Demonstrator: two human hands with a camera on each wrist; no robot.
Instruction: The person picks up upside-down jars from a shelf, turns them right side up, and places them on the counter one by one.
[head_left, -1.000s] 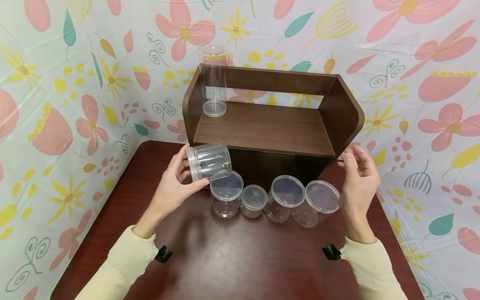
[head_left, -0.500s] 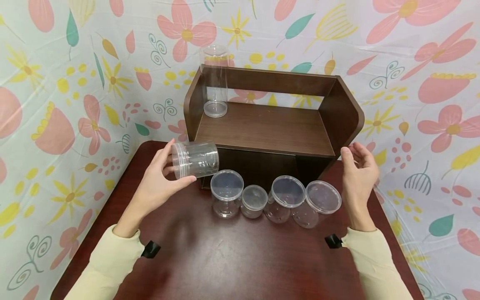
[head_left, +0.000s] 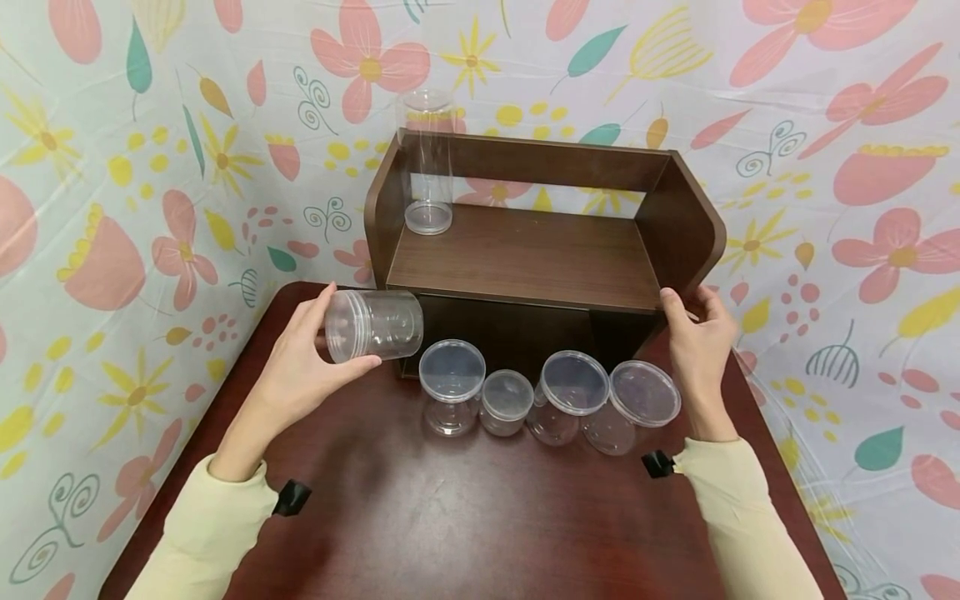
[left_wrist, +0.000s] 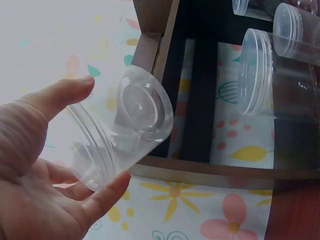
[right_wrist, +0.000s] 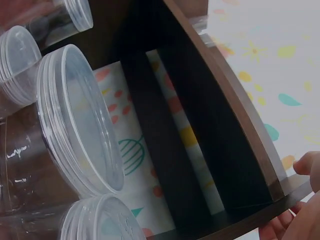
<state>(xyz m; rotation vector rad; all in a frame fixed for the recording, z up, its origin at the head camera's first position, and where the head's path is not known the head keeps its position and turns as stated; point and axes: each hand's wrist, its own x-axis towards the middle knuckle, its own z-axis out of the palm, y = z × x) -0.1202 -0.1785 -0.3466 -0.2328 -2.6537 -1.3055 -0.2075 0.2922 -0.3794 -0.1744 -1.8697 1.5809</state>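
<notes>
My left hand (head_left: 292,375) holds a clear plastic jar (head_left: 393,325) by its ridged, lidded end, thumb on one side and fingers on the other. The jar lies sideways in the air, its base toward the shelf's left front corner. My right hand (head_left: 701,358) is at the right front corner of the dark brown wooden desktop shelf (head_left: 525,258). In the right wrist view, its thumb and fingers (right_wrist: 282,222) lie on opposite sides of the shelf's edge, gripping it. Part of that hand is out of this view.
Several lidded clear jars stand in a row on the red-brown table (head_left: 450,517) before the shelf, including a small jar (head_left: 507,396) and a wide-lidded jar (head_left: 645,393). A tall clear container (head_left: 429,187) stands on the shelf's upper left. Floral cloth (head_left: 885,333) surrounds the table.
My left hand has moved left with the jar, away from the row. My right hand has come in from the right onto the shelf's corner. The standing jars stay put.
</notes>
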